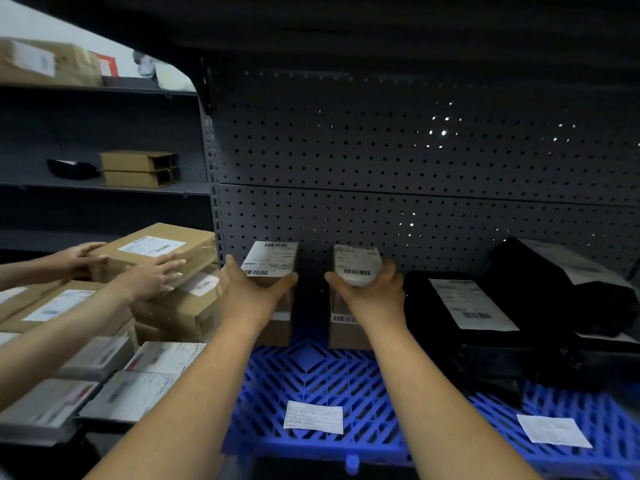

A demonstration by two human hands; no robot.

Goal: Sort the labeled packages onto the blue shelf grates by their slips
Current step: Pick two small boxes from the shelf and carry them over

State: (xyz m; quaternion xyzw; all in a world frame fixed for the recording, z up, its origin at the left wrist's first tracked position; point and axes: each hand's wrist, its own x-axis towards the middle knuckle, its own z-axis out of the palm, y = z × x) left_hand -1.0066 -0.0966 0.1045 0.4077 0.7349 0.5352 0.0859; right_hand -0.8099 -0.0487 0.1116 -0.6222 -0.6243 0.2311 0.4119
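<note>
Two small brown labeled boxes stand upright at the back of the blue shelf grate, against the pegboard. My left hand grips the left box from the front. My right hand grips the right box the same way. Both boxes rest on the grate with a dark gap between them. A white slip lies flat on the grate near its front edge, and a second slip lies further right.
Black bagged packages with white labels fill the grate's right side. To the left, another person's two hands hold a long brown carton atop stacked cartons, with flat grey mailers below. The grey pegboard wall is behind.
</note>
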